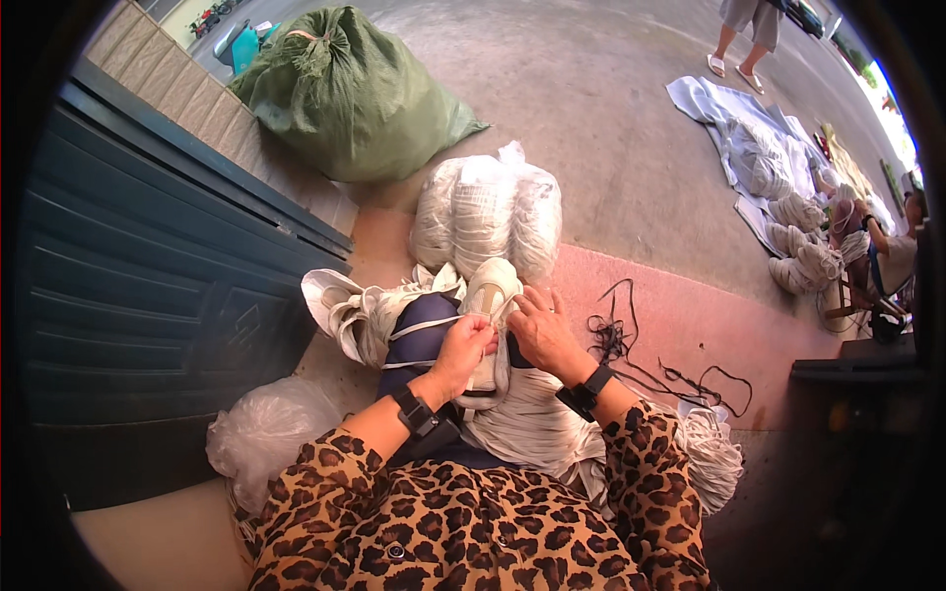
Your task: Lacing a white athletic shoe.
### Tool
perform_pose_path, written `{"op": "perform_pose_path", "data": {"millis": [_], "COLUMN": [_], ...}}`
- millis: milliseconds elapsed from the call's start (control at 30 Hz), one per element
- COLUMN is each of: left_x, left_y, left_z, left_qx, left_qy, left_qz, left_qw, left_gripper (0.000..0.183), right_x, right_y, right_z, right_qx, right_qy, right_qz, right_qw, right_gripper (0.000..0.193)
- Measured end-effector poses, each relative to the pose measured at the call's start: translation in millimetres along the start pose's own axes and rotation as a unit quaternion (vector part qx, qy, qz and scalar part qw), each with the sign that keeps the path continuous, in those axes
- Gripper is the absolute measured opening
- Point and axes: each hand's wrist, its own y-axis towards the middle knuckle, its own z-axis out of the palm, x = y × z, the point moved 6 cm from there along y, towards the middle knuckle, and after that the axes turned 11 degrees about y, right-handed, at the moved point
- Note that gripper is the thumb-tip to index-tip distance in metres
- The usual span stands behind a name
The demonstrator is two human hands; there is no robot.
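Note:
A cream-white lace-up shoe (491, 281) lies along my lap, its toe pointing away from me. My left hand (465, 350) is closed in a pinch on a pale shoelace (424, 326) over the shoe's middle. Part of that lace stretches left across my dark-trousered leg. Against the shoe's right side, my right hand (545, 333) has its fingers bent over the edge, with the thumb hidden. Bundles of off-white laces (367, 320) hang over my left leg. More pale laces (537, 419) are heaped below the shoe, beside my right forearm.
A clear plastic pack of white bundles (488, 212) stands just ahead, with a big green sack (350, 98) behind it. Loose black laces (613, 338) lie on the right. A dark blue door (168, 286) and a plastic bag (271, 428) are at left. Other people are at far right.

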Motion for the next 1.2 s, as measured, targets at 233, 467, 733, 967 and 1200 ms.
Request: {"op": "perform_pose_path", "data": {"millis": [233, 467, 733, 967, 1200], "left_x": [7, 15, 9, -40, -44], "left_y": [4, 6, 12, -2, 2], "left_z": [-2, -7, -8, -29, -3], "left_qx": [0.002, -0.031, -0.123, -0.094, -0.054], "left_qy": [-0.005, 0.035, 0.233, 0.254, 0.628], "left_qz": [0.008, 0.114, 0.095, 0.104, 0.199], "left_qw": [1.0, 0.992, 0.96, 0.957, 0.751], "left_gripper": [0.015, 0.006, 0.016, 0.04, 0.023], "right_x": [-9, 7, 11, 17, 0], "right_y": [4, 4, 0, -7, -6], "right_z": [14, 20, 8, 22, 27], "right_qx": [0.029, 0.044, -0.05, 0.025, 0.064], "right_qy": [-0.002, -0.183, -0.064, -0.053, 0.049], "right_qz": [0.064, 0.049, 0.04, 0.056, 0.088], "right_qw": [0.997, 0.981, 0.996, 0.997, 0.993], "right_gripper": [0.017, 0.029, 0.008, 0.016, 0.028]}}
